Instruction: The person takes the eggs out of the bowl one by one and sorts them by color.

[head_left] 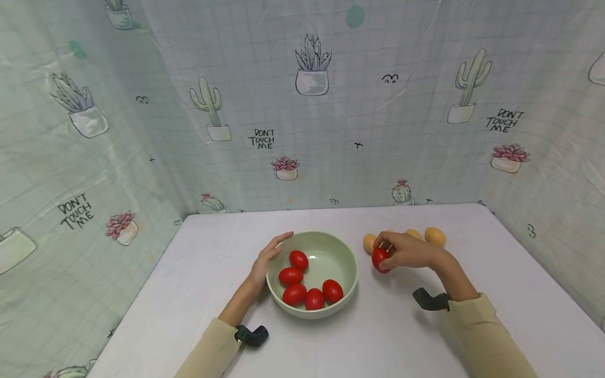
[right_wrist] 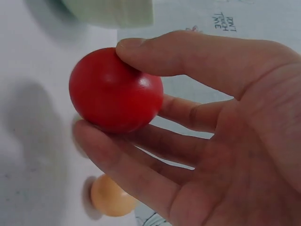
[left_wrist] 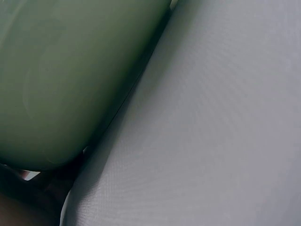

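Note:
A light green bowl (head_left: 348, 252) stands on the white table with several red egg-shaped pieces (head_left: 291, 276) lying in it. Against the bowl's left outer side rests my left hand (head_left: 266, 261), its fingers stretched along the rim. To the right of the bowl, my right hand (head_left: 407, 250) pinches a red egg (right_wrist: 115, 89) between thumb and fingertips, apart from the bowl. Several yellow eggs (head_left: 435, 236) lie just behind the right hand, partly hidden by it. In the left wrist view the bowl's outer wall (left_wrist: 70, 80) fills the upper left; most of the hand is out of sight.
The white table (head_left: 203, 252) ends at a hanging cloth (head_left: 340, 157) with cactus drawings, which also runs along both sides. A dark strap-on camera (head_left: 252, 336) sits at the left wrist, another camera (head_left: 430, 299) at the right wrist.

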`<act>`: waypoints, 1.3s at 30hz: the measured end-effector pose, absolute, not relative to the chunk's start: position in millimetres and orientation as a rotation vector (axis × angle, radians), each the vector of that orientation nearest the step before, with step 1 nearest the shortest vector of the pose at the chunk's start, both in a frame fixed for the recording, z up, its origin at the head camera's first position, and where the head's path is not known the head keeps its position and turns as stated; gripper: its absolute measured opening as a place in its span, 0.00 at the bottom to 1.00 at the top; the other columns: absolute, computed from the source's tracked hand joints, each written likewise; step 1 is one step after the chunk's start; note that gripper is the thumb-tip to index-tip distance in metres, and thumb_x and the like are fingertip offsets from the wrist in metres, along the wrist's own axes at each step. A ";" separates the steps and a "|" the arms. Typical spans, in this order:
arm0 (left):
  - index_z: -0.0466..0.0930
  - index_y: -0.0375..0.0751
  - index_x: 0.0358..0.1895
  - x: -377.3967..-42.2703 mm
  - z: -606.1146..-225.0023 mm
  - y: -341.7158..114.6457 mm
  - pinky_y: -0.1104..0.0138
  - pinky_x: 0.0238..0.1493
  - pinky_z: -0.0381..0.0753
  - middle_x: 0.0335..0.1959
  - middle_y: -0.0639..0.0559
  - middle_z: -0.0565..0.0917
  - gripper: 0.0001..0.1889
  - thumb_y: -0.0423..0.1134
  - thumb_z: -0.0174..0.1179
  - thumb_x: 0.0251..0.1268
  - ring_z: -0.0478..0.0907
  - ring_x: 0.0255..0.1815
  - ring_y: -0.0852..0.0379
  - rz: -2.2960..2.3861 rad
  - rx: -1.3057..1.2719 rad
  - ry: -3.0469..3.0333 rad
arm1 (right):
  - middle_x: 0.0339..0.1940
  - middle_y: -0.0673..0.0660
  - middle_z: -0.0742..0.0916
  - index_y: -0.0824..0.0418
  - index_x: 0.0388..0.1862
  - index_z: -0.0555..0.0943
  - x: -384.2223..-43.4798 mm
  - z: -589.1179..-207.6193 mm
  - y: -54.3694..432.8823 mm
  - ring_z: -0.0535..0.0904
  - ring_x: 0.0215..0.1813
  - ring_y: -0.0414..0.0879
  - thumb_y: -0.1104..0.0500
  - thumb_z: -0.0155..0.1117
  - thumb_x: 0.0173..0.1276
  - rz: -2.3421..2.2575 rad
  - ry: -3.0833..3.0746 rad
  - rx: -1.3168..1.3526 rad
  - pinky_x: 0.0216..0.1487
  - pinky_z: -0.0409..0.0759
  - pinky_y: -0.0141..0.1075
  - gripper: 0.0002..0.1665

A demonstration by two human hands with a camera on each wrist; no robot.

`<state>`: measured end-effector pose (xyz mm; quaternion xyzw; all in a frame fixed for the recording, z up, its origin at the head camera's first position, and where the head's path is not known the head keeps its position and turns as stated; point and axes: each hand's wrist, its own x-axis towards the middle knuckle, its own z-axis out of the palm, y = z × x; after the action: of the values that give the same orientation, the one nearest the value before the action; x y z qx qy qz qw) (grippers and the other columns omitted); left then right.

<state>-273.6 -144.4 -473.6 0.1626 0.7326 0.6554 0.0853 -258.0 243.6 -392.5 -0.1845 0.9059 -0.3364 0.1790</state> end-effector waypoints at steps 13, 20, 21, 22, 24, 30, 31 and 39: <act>0.63 0.52 0.79 -272.0 -471.8 -145.9 0.51 0.82 0.60 0.82 0.52 0.63 0.27 0.43 0.32 0.82 0.57 0.84 0.48 1.951 0.496 2.187 | 0.50 0.57 0.85 0.61 0.58 0.78 -262.8 -405.0 244.0 0.81 0.52 0.49 0.57 0.71 0.64 -0.934 2.491 -0.544 0.50 0.85 0.39 0.24; 0.63 0.54 0.79 -272.4 -473.6 -146.3 0.46 0.84 0.54 0.83 0.53 0.61 0.28 0.44 0.31 0.82 0.55 0.85 0.47 1.948 0.505 2.178 | 0.49 0.57 0.84 0.62 0.56 0.78 -261.7 -407.5 240.9 0.80 0.50 0.49 0.58 0.73 0.63 -0.939 2.475 -0.529 0.48 0.86 0.39 0.24; 0.63 0.54 0.79 -272.5 -473.6 -146.2 0.46 0.84 0.54 0.83 0.53 0.61 0.28 0.44 0.31 0.82 0.55 0.85 0.47 1.947 0.505 2.180 | 0.49 0.57 0.84 0.62 0.55 0.78 -261.6 -407.7 240.8 0.80 0.49 0.48 0.58 0.73 0.63 -0.937 2.473 -0.528 0.48 0.86 0.39 0.23; 0.63 0.53 0.79 -272.8 -473.8 -146.0 0.47 0.84 0.54 0.83 0.53 0.61 0.28 0.44 0.31 0.82 0.55 0.85 0.47 1.950 0.507 2.176 | 0.49 0.57 0.84 0.62 0.55 0.78 -261.5 -407.8 240.7 0.80 0.49 0.48 0.58 0.73 0.63 -0.935 2.471 -0.526 0.47 0.86 0.39 0.23; 0.63 0.52 0.79 -272.8 -473.6 -145.6 0.47 0.84 0.54 0.83 0.53 0.61 0.28 0.44 0.31 0.82 0.55 0.85 0.47 1.955 0.508 2.172 | 0.49 0.57 0.84 0.62 0.55 0.78 -261.4 -407.9 240.7 0.81 0.48 0.48 0.58 0.72 0.63 -0.935 2.465 -0.519 0.47 0.86 0.39 0.22; 0.63 0.52 0.79 -272.1 -472.2 -144.0 0.48 0.84 0.54 0.82 0.53 0.62 0.27 0.43 0.31 0.82 0.56 0.84 0.48 1.959 0.509 2.171 | 0.48 0.57 0.84 0.61 0.54 0.79 -261.3 -408.8 240.4 0.81 0.48 0.48 0.58 0.73 0.63 -0.927 2.463 -0.506 0.47 0.86 0.39 0.22; 0.63 0.52 0.79 -272.0 -472.0 -144.2 0.48 0.84 0.54 0.82 0.53 0.62 0.27 0.43 0.31 0.82 0.56 0.84 0.48 1.958 0.507 2.171 | 0.48 0.57 0.84 0.61 0.54 0.79 -261.4 -409.5 240.1 0.81 0.48 0.48 0.57 0.73 0.63 -0.923 2.463 -0.506 0.47 0.86 0.39 0.22; 0.64 0.53 0.78 -272.6 -472.6 -144.3 0.48 0.83 0.56 0.82 0.52 0.63 0.27 0.43 0.32 0.82 0.57 0.84 0.48 1.966 0.496 2.164 | 0.48 0.57 0.84 0.60 0.54 0.79 -261.6 -413.5 239.6 0.80 0.48 0.48 0.57 0.73 0.63 -0.913 2.457 -0.506 0.48 0.86 0.40 0.22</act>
<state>-272.6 -144.3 -472.6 0.1667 0.7269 0.6604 0.0876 -261.6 239.6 -413.5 -0.1844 0.8948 -0.3326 0.2338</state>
